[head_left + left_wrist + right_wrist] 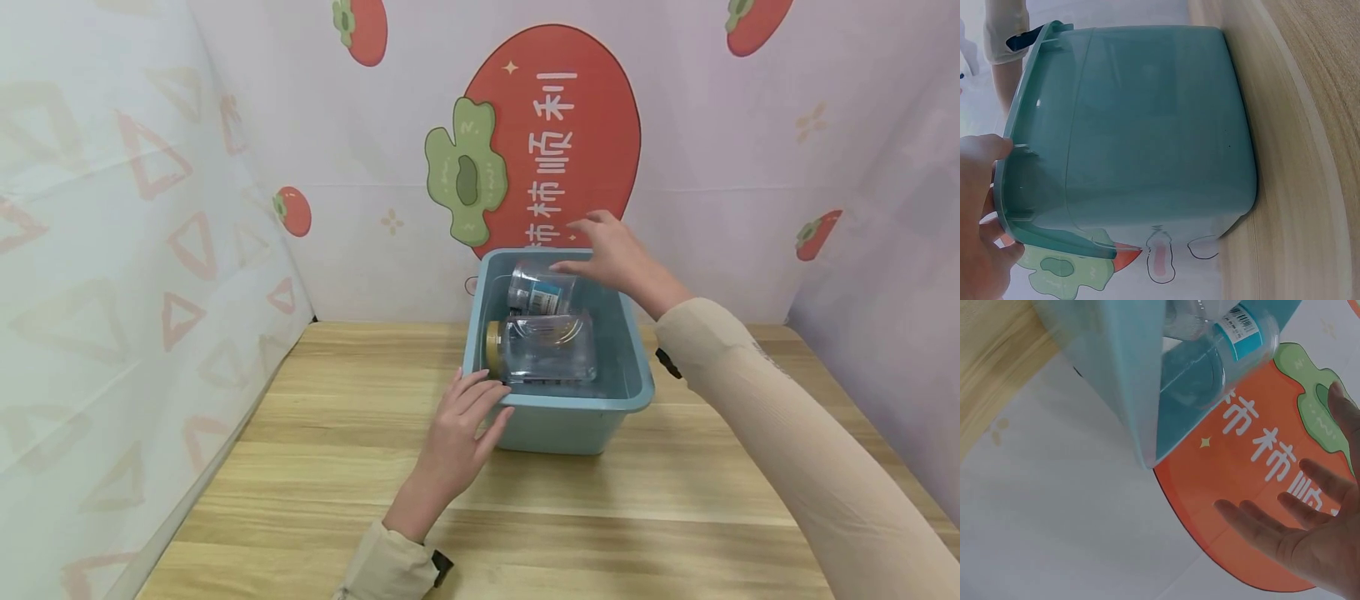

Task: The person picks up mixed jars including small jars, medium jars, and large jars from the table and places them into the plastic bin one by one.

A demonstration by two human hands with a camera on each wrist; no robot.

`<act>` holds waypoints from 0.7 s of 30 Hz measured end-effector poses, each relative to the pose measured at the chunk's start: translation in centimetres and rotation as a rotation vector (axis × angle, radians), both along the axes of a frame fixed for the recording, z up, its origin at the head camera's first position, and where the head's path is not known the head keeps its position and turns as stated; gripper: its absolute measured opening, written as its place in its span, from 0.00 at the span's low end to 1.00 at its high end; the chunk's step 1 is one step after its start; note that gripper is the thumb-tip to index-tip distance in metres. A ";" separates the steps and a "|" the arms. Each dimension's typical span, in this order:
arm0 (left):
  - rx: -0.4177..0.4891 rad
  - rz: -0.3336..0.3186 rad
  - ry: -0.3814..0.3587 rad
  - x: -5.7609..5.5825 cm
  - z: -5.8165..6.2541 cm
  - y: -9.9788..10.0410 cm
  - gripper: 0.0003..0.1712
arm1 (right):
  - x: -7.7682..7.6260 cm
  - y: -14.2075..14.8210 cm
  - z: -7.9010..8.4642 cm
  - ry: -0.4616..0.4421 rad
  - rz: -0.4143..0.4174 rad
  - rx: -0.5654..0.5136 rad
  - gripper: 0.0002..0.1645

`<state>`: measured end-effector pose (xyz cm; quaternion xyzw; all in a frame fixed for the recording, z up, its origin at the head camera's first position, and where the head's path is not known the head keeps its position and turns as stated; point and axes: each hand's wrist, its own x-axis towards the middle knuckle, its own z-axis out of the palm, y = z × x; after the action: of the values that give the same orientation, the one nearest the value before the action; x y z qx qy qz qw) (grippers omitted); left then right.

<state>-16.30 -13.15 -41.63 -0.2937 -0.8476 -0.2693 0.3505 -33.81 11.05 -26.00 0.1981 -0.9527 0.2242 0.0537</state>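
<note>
A light blue plastic bin (558, 429) stands on the table. Inside, a clear plastic jar with a yellow lid (551, 348) lies on its side in front. Behind it leans a clear plastic jar with a blue barcode label (545, 293), also visible in the right wrist view. My left hand (457, 425) rests on the bin's near left corner, its fingers across the rim and the thumb near the front edge. My right hand (618, 258) hovers over the bin's back right part, holding nothing. Its fingers are spread in the right wrist view (1310, 537).
The wood-grain table (337, 467) extends around the bin. Behind the bin hangs a pale cloth backdrop (360, 275) with a large red persimmon print. More printed cloth (97, 275) hangs along the left side, and another cloth wall (885, 275) on the right.
</note>
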 end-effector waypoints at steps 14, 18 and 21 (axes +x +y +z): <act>-0.022 -0.002 -0.021 0.3 1.0 -0.1 0.17 | 1.3 1.6 -0.2 0.026 -0.038 0.045 0.46; -0.028 0.011 -0.031 0.3 1.3 0.0 0.16 | 1.7 2.0 -0.3 0.032 -0.038 0.032 0.46; -0.023 0.018 -0.037 0.3 1.6 0.0 0.15 | 2.0 2.2 -0.5 0.032 -0.041 0.018 0.45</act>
<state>-16.04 -13.15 -40.01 -0.2850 -0.8597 -0.2615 0.3338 -31.82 13.27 -26.46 0.1824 -0.9576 0.2112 0.0717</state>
